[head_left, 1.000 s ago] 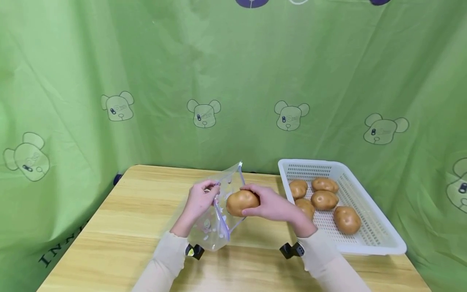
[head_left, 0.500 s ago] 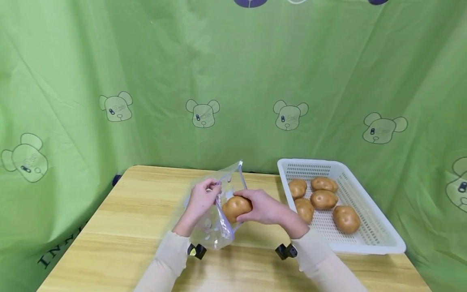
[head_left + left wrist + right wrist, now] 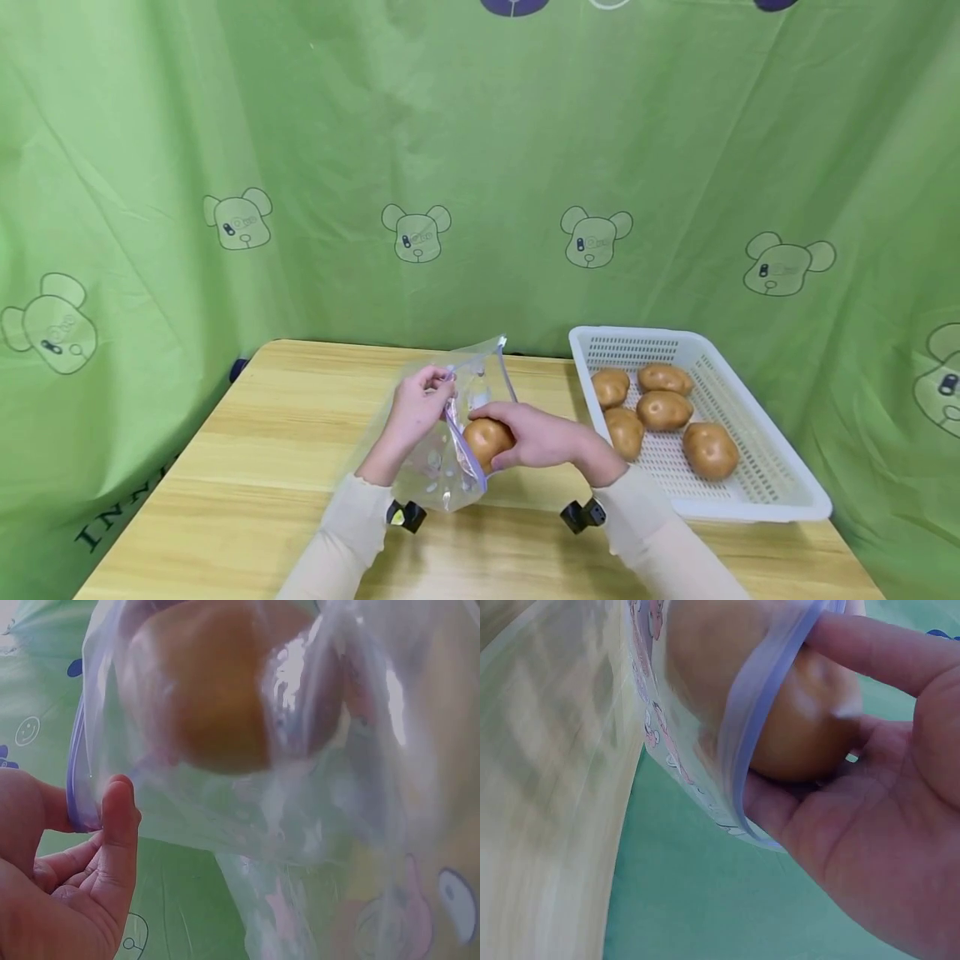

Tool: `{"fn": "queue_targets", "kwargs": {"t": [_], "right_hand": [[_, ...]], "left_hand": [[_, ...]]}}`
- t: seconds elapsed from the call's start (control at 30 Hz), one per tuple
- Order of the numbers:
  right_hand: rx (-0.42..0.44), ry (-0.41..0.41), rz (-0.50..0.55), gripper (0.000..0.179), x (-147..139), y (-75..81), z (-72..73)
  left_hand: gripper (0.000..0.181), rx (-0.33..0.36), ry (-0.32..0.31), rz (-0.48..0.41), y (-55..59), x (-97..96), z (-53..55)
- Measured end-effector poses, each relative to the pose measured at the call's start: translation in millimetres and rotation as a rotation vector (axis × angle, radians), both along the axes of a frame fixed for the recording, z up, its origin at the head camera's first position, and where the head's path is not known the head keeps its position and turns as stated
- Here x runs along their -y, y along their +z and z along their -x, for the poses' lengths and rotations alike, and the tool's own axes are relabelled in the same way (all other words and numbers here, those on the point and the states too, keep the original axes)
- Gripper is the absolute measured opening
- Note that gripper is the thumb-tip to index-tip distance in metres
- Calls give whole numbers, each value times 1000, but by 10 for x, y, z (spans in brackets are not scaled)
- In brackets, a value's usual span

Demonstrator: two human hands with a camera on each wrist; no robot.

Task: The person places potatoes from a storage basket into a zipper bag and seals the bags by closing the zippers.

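Observation:
A clear zip bag point(image 3: 431, 471) with a purple zip edge and printed figures hangs with its mouth spread toward the right. My left hand point(image 3: 417, 406) pinches the near rim of that mouth between thumb and fingers. A brown potato point(image 3: 486, 442) sits partly inside the bag's mouth, and my right hand point(image 3: 534, 435) grips it from the right with curled fingers. In the left wrist view the potato point(image 3: 217, 682) shows through the film. The zip edge crosses the potato point(image 3: 810, 720) in the right wrist view, with fingertips inside the bag.
A white perforated basket point(image 3: 750, 408) at the right of the wooden table point(image 3: 300, 417) holds several potatoes point(image 3: 665, 410). A green curtain point(image 3: 480, 167) with bear-head prints hangs behind the table.
My right hand has carried the potato left and slightly down, from in front of the bag's mouth into it. My left hand has stayed on the rim. The basket's potatoes look unchanged.

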State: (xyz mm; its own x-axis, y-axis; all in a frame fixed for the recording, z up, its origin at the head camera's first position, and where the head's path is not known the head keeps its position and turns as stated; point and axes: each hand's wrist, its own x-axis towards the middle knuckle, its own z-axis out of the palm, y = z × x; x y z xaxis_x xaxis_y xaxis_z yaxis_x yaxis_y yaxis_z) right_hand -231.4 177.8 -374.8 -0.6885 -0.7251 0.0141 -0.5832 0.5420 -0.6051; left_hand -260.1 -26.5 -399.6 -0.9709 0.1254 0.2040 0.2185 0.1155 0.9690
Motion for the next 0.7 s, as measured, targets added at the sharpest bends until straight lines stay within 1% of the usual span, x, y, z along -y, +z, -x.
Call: {"fn": "queue_targets", "kwargs": {"t": [0.07,0.13,0.2,0.3,0.4,0.57,0.7], "right_hand": [[3,-8,7,62,8,-24,11],[0,-34,9,62,21,-42,16],[-12,-65,5,61,33,-56,23],[-26,-85,5,59,48,-70,29],[-9,-73,9,58,51,-79,27],[45,-38,37,57,48,-89,21],[48,-45,56,55,57,-106,33]], "left_hand": [[16,8,-7,-2,-6,-4,8],[18,12,-9,-8,-7,-6,2],[20,14,-6,-16,-6,-12,-9],[21,11,3,-27,-2,-17,-14],[21,0,12,-39,0,-21,-16],[20,9,21,-54,6,-27,-14],[22,11,16,-65,7,-35,-3]]}}
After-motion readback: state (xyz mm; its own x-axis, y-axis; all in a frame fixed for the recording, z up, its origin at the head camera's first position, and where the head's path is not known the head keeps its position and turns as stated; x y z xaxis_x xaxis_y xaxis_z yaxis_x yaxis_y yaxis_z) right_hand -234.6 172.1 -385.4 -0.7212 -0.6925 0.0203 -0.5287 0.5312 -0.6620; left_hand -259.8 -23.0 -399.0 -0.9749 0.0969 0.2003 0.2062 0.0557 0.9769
